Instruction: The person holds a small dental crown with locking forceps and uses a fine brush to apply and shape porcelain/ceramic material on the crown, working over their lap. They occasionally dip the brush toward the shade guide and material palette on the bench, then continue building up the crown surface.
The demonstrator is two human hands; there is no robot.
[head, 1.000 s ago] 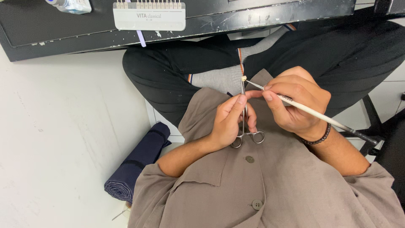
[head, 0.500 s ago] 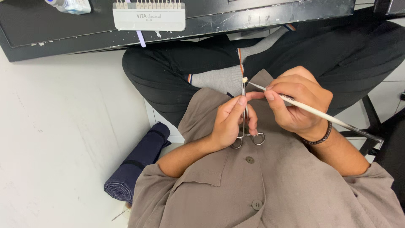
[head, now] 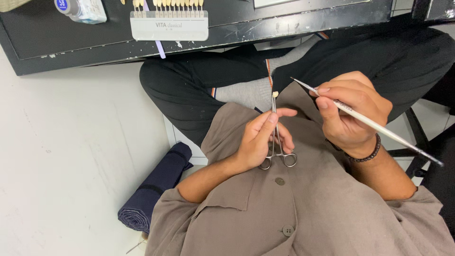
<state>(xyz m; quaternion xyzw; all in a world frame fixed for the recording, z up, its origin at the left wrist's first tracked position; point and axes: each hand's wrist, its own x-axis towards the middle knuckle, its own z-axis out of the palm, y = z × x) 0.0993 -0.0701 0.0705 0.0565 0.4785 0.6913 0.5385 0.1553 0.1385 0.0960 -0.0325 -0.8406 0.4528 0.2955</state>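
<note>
White floor, left hand (head: 258, 142) gripping forceps (head: 275, 135) holding tooth (head: 275, 94), right hand (head: 353, 111) pinching brush (head: 367, 122)

The right hand (head: 353, 111) has pulled its brush (head: 367, 121) away to the right: the tip, which earlier touched the small tooth (head: 275, 94) at the clamp's (head: 276, 137) end, now hangs clear of it, well apart from the left hand (head: 263, 140).
</note>
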